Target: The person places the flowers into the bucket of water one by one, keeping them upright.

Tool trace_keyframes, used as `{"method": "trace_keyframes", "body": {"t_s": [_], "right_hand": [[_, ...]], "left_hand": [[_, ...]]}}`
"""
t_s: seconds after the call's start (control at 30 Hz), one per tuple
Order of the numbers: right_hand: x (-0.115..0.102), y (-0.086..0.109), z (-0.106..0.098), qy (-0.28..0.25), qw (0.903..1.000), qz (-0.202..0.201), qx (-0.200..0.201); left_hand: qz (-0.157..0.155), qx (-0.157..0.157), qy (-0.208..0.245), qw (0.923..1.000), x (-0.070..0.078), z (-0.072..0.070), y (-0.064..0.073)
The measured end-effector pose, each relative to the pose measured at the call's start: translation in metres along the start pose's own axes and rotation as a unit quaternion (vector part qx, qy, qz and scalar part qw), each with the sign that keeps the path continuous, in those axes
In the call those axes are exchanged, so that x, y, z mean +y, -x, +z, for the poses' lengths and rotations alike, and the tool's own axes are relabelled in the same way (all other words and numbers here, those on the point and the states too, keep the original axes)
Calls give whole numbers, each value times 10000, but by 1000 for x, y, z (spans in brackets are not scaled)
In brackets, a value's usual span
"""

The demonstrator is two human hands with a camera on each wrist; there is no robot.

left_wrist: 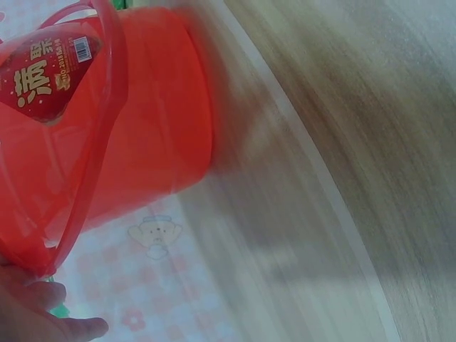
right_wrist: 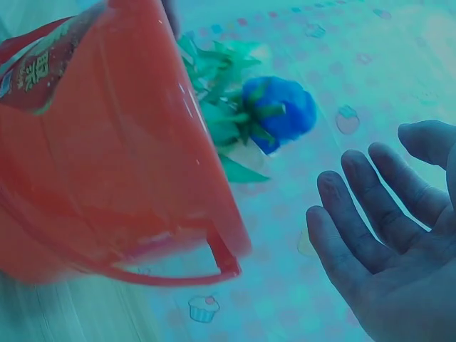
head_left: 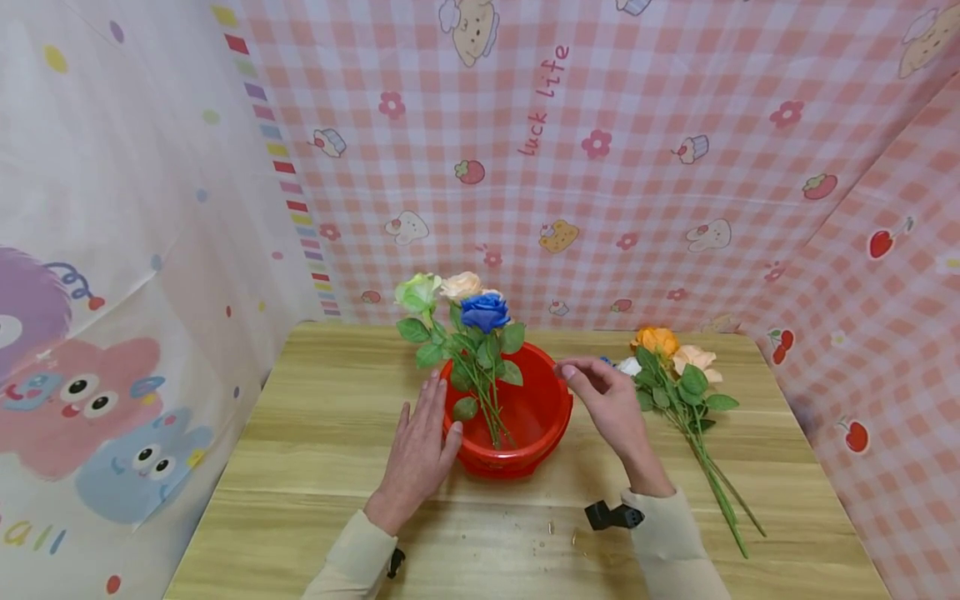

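A red plastic bucket (head_left: 534, 383) stands on the wooden table, its handle (left_wrist: 89, 178) hanging down along the side in the left wrist view. Inside it, stems lean to the left under a blue rose (head_left: 485, 312), a pale green rose (head_left: 417, 292) and a peach rose (head_left: 461, 285). My left hand (head_left: 420, 454) rests against the bucket's left rim, fingers extended. Beside the right rim is my right hand (head_left: 611, 412); the right wrist view shows its fingers (right_wrist: 363, 206) loosely spread, holding nothing, apart from the bucket.
Right of the bucket lie more roses: an orange rose (head_left: 656, 342), a peach one (head_left: 695, 362) and a white one (head_left: 628, 367), their long green stems (head_left: 716, 487) pointing toward the front. Water drops (head_left: 551, 527) dot the table before the bucket. Checked cloth (head_left: 525, 208) hangs behind.
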State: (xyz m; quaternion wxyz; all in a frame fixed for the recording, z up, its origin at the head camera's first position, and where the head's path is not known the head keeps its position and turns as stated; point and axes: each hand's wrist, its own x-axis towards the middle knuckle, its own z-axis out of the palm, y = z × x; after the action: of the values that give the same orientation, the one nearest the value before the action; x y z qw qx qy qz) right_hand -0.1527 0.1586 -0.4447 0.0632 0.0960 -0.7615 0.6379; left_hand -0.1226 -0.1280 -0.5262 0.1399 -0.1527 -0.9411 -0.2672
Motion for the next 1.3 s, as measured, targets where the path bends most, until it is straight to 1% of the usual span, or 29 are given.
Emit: {"method": "trace_keyframes", "body": {"t_s": [0.17, 0.33, 0.4, 0.57, 0.8, 0.97, 1.3], "right_hand": [[3, 6, -13, -181, 9996, 20, 225], [9, 11, -25, -524, 9975, 41, 461], [11, 13, -30, -567, 9969, 66, 545], [17, 19, -42, -440, 9960, 270, 726], [28, 26, -57, -638, 9927, 430, 926], [35, 32, -66, -816, 9898, 534, 1035], [59, 42, -89, -809, 9885, 771, 1022]], "left_hand": [[39, 44, 12, 10000, 0, 0, 0], [30, 53, 40, 10000, 0, 0, -1], [33, 74, 51, 10000, 0, 0, -1], [-6, 76, 62, 10000, 1, 1, 0], [-3, 109, 75, 9999, 1, 1, -1], [6, 138, 96, 9999, 2, 1, 0], [-61, 76, 156, 9998, 1, 1, 0]]}}
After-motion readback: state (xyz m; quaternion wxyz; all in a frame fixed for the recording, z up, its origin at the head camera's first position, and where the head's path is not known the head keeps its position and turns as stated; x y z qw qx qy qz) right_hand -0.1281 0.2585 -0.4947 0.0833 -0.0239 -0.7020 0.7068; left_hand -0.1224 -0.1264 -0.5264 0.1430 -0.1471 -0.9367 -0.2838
